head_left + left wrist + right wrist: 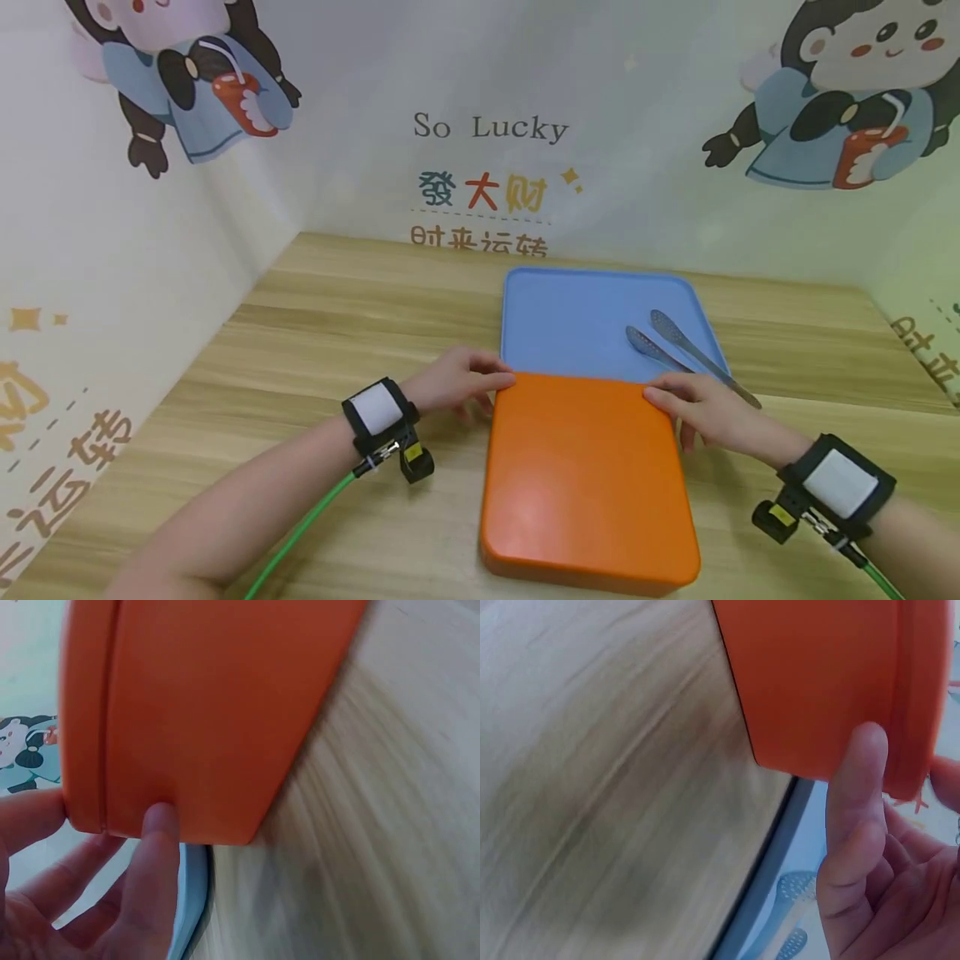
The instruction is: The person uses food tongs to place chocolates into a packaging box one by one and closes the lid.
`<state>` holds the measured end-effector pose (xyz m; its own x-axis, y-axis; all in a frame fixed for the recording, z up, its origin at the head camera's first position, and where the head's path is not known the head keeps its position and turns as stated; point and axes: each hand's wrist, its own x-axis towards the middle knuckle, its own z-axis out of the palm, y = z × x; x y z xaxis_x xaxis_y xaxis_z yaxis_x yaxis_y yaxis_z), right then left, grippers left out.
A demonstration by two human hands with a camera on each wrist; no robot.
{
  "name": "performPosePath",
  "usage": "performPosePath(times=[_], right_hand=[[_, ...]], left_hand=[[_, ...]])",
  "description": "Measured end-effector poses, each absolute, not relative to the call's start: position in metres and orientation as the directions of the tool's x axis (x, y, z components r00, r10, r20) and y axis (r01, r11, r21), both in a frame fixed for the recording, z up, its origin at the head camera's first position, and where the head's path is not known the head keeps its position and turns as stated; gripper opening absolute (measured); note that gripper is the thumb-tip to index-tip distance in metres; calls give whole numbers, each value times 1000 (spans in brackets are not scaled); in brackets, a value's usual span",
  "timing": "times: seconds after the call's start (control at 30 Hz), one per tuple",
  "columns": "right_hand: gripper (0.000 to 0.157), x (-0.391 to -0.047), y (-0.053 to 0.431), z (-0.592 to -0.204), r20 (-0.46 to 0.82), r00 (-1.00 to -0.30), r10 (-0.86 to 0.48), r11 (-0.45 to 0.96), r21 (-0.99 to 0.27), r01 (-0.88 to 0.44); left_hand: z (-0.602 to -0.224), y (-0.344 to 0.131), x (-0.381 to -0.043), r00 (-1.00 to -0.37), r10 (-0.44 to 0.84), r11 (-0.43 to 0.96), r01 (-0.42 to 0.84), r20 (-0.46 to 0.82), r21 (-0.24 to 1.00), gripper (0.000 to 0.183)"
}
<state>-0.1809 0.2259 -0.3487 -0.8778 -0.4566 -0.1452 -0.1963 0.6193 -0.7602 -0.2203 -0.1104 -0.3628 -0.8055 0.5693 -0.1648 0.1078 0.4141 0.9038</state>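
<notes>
In front of me an orange lidded box (585, 475) stands on the wooden table, a seam running along its side below the top. At its far left corner my left hand (465, 382) grips it, thumb on the top edge and a fingertip against the side (180, 727). My right hand (705, 410) holds the far right corner likewise, with one finger (864, 761) against the side wall. Directly behind the box lies a blue tray (570, 321). Metal tongs (666, 327) with perforated ends rest on it, their other end reaching past its right edge beside my right hand.
Wooden tabletop (360, 325) surrounds the box and tray. A white printed backdrop (360, 167) with cartoon figures and lettering borders the table at the back and sides. A green cable (300, 529) runs from each wrist camera along the forearm.
</notes>
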Motion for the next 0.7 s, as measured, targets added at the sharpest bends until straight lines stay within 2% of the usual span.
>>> performPosePath(times=[0.2, 0.5, 0.6, 0.7], right_hand=[[35, -182, 225, -357, -116, -868, -482, 589, -777, -223], [33, -181, 221, -354, -112, -896, -429, 592, -785, -185], [35, -178, 220, -354, -113, -909, -402, 609, -774, -174], [45, -167, 221, -358, -201, -895, -397, 626, -773, -104]], left_hand=[[-361, -107, -219, -827, 538, 406, 84, -164, 910, 24], [-356, -104, -220, -851, 481, 425, 14, -213, 905, 23], [-357, -104, -219, -850, 487, 431, 34, -201, 902, 22], [-363, -108, -211, -833, 514, 441, 53, -204, 896, 28]])
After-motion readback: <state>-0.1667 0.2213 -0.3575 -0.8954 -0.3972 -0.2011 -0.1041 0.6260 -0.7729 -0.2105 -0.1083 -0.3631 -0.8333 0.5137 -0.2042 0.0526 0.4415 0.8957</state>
